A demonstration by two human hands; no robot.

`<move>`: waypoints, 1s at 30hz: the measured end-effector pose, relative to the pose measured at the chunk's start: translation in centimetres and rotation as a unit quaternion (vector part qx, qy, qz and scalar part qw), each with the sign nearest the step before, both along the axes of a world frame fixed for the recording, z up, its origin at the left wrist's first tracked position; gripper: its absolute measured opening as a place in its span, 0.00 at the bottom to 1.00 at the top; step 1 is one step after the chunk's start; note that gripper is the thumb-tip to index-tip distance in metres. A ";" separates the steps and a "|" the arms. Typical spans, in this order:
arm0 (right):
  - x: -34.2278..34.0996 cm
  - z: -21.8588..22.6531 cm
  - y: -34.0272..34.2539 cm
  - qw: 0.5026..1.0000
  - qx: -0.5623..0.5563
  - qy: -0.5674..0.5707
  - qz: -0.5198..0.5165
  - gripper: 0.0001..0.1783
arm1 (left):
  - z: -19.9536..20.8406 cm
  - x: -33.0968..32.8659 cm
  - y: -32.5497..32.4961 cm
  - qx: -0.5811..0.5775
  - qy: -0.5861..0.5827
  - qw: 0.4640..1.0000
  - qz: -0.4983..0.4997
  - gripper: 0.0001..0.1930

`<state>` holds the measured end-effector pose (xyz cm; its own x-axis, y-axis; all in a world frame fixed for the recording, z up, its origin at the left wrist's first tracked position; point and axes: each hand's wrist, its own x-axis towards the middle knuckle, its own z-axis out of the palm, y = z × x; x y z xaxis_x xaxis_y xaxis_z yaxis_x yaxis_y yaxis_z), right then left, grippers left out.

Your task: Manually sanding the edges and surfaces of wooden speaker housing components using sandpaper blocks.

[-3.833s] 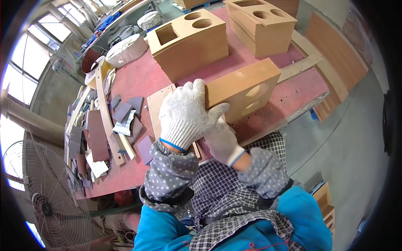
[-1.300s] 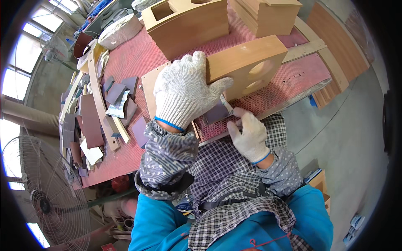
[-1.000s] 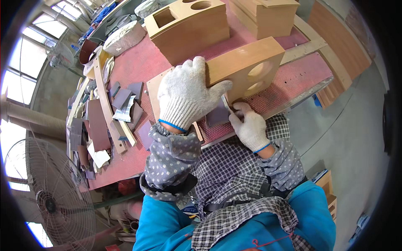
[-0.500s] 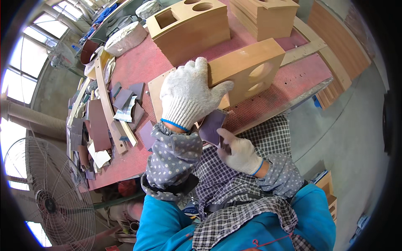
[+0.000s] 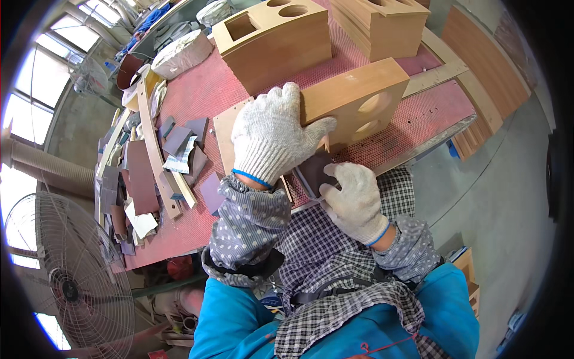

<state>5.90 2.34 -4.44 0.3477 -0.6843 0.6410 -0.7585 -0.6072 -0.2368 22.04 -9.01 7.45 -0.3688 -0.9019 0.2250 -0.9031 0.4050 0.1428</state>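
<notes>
Evidently wearing a checked apron [image 5: 317, 239], close against the near edge of the red surface [image 5: 185, 99]. Pinching the side of a dark bent sheet [image 5: 312, 172] between thumb and forefinger with the white-gloved right grip [image 5: 357, 202], low beside the patterned left sleeve [image 5: 248, 212] and right at the near edge of the surface. Clasping the left end of a wooden block [image 5: 347, 112] with the left grip [image 5: 269, 134], thumb laid along the near face, other fingers bunched toward the far side. Two round holes in that near face, with the block set on the surface on a narrow side. Partly covered by the left grip, a pale flat board [image 5: 223, 128]. Off to the left, loose sheets [image 5: 141, 185] in a heap, with a long wooden strip [image 5: 156, 149] lying beside them. Farther back, a left box [image 5: 278, 57] and a right box [image 5: 399, 35], both wooden, with openings in the top. Toward the far left, a whitish bundle [image 5: 182, 57].
</notes>
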 end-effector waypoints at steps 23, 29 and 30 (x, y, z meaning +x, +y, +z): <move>2.6 -4.1 -5.0 0.981 0.162 -0.085 0.071 0.41 | 0.3 -0.3 0.0 -0.021 0.011 1.000 -0.010 0.36; 3.7 -4.3 -4.4 0.994 0.040 -0.102 0.010 0.29 | -0.1 -0.1 -0.2 -0.014 0.012 1.000 -0.015 0.35; 3.9 -4.0 -4.3 0.994 0.041 -0.102 0.010 0.29 | -0.1 0.0 -0.2 -0.012 0.012 1.000 -0.015 0.35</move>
<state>9.75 -1.96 -8.45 0.2294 -0.7312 0.6425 -0.6774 -0.5939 -0.4340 22.03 -9.25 7.40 -0.3901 -0.8844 0.2562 -0.8870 0.4357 0.1532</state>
